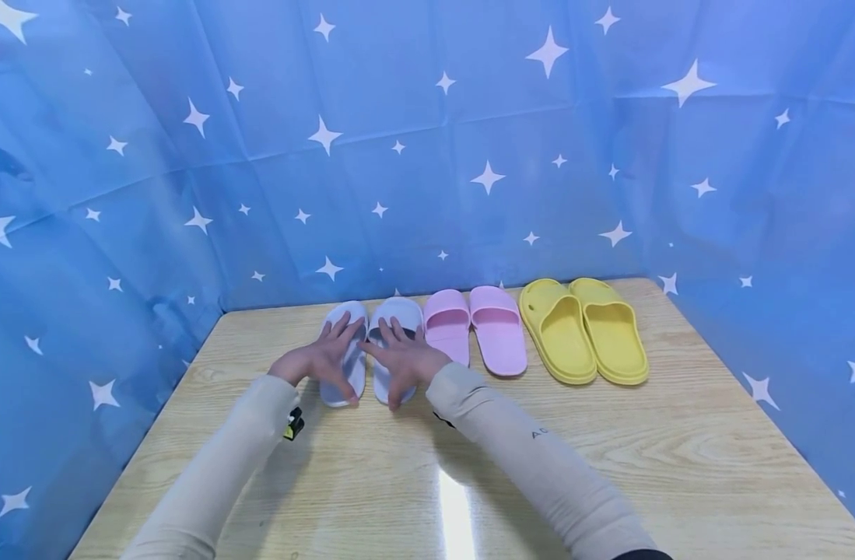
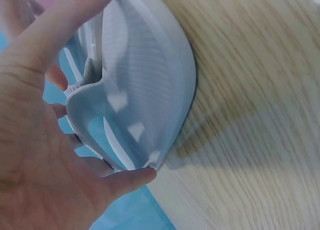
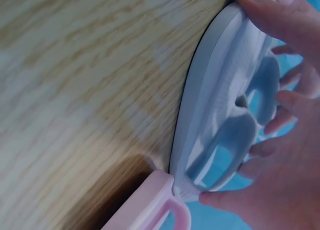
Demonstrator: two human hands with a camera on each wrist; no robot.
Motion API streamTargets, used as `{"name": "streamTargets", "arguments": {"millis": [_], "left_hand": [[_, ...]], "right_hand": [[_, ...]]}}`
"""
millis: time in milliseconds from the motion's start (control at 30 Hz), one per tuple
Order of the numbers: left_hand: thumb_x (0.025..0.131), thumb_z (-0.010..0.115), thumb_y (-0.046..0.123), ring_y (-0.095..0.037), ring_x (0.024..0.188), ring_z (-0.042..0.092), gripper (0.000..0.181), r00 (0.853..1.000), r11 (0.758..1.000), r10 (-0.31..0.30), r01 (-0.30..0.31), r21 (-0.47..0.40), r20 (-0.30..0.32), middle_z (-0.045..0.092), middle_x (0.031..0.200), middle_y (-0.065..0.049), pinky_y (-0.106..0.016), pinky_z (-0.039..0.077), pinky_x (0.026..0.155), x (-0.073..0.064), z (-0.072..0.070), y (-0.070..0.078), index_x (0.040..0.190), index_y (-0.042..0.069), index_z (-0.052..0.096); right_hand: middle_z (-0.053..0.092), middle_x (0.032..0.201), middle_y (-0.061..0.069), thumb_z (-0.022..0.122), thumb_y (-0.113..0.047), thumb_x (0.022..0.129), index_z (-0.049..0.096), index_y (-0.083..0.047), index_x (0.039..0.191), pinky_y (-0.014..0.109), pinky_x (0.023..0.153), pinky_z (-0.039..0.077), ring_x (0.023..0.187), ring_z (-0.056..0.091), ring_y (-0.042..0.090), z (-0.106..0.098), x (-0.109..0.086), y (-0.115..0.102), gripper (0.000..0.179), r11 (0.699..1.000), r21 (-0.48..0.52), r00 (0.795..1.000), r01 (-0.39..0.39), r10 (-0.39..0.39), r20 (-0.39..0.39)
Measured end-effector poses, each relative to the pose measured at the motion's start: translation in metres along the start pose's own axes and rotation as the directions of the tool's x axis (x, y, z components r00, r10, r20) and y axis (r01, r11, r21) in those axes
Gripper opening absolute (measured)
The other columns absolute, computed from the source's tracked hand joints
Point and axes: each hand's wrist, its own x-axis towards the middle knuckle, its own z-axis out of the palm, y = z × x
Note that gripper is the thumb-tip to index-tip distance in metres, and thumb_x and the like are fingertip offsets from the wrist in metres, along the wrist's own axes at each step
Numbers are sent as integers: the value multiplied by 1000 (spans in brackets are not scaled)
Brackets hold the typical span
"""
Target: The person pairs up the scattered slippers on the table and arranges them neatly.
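A pair of white slippers lies side by side on the table, toes toward the curtain. My left hand spreads over the left white slipper; in the left wrist view a fingertip meets that slipper's edge. Over the right white slipper is my right hand, fingers spread and fairly straight. The right wrist view shows its thumb and a finger near opposite ends of the white slipper. Neither hand curls round a slipper. Whether the fingers press on them I cannot tell.
Close on the right stands a pair of pink slippers, the nearer one beside the right white slipper. Farther right are yellow slippers. All stand along the back edge of the wooden table, before a blue starred curtain.
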Motion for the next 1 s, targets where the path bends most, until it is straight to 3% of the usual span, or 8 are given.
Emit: {"name": "streamTargets", "arguments": {"millis": [233, 433, 1000], "left_hand": [[53, 88, 57, -50, 144, -12, 145, 1000, 1000, 14, -14, 17, -8, -17, 161, -17, -71, 4, 111, 5, -2, -4, 155, 17, -7], [52, 88, 57, -49, 145, -12, 146, 1000, 1000, -29, 29, -3, 11, -19, 161, -13, -75, 9, 108, 7, 0, -5, 155, 22, -9], [49, 90, 58, -46, 145, -17, 149, 994, 994, -103, 104, -28, 30, -22, 161, -8, -75, 10, 108, 13, -1, 0, 154, 28, -11]], "right_hand": [[-15, 162, 13, 87, -46, 61, 10, -38, 154, 69, 113, 1, 149, -15, 33, 1, 5, 4, 121, 1000, 17, 1000, 11, -11, -4], [-15, 162, 11, 87, -45, 62, 12, -37, 154, 68, 114, 1, 149, -14, 32, 2, 8, 8, 119, 999, 50, 1000, 19, -20, 17], [-11, 163, 8, 84, -46, 63, 8, -39, 154, 67, 114, 0, 150, -10, 30, 0, 16, 3, 118, 994, -36, 994, -103, 105, 43]]}}
